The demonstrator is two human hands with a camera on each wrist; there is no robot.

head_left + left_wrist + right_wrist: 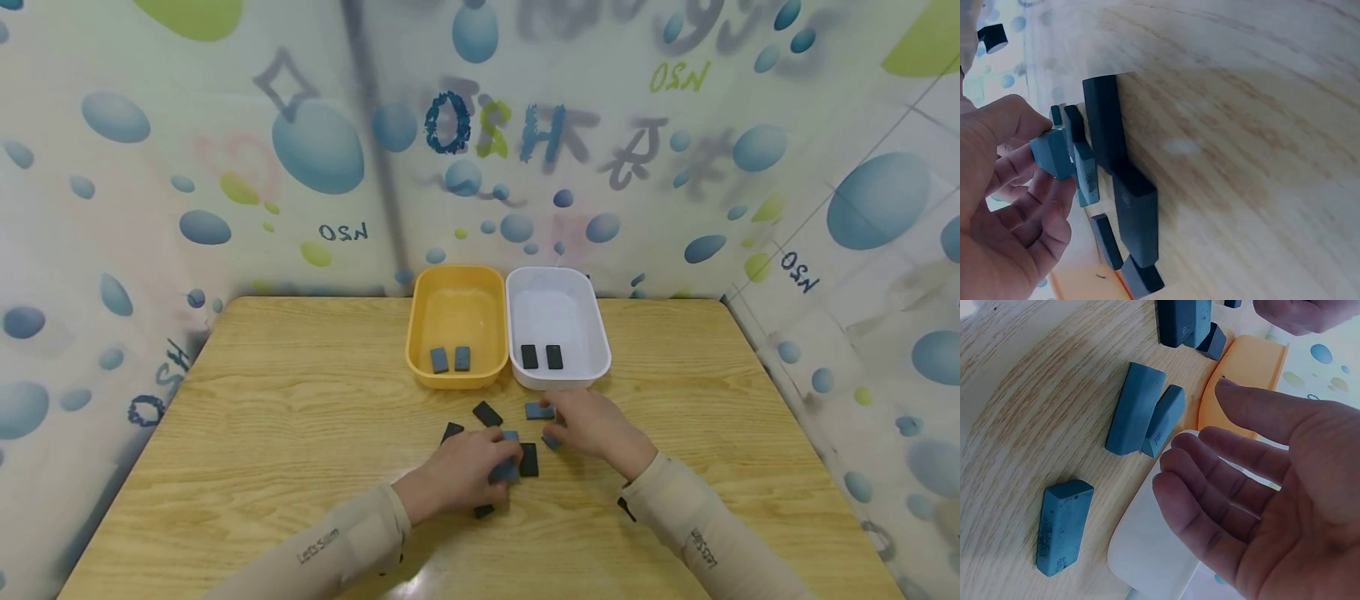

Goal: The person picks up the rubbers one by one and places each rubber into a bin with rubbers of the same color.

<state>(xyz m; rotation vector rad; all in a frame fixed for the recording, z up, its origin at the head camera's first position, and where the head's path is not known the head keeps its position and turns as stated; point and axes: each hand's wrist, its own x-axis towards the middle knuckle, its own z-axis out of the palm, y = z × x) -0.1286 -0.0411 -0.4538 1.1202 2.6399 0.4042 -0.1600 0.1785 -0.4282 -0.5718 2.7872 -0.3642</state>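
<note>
My left hand [468, 467] pinches a blue eraser [1052, 154] between thumb and fingers, just above the loose pile on the table. Black erasers [529, 459] and blue ones lie around it, some partly hidden by the hand. To the right, my right hand [596, 423] hovers over two blue erasers [537, 411], its fingers loosely bent. In the right wrist view nothing sits between its thumb and fingers, and bevelled erasers [1135, 409] lie apart from the fingertips.
Behind the pile stand a yellow bin [459, 312] with two blue erasers and a white bin [557, 308] with two black ones, side by side. The wooden table [300, 392] backs onto a patterned curtain wall [315, 242].
</note>
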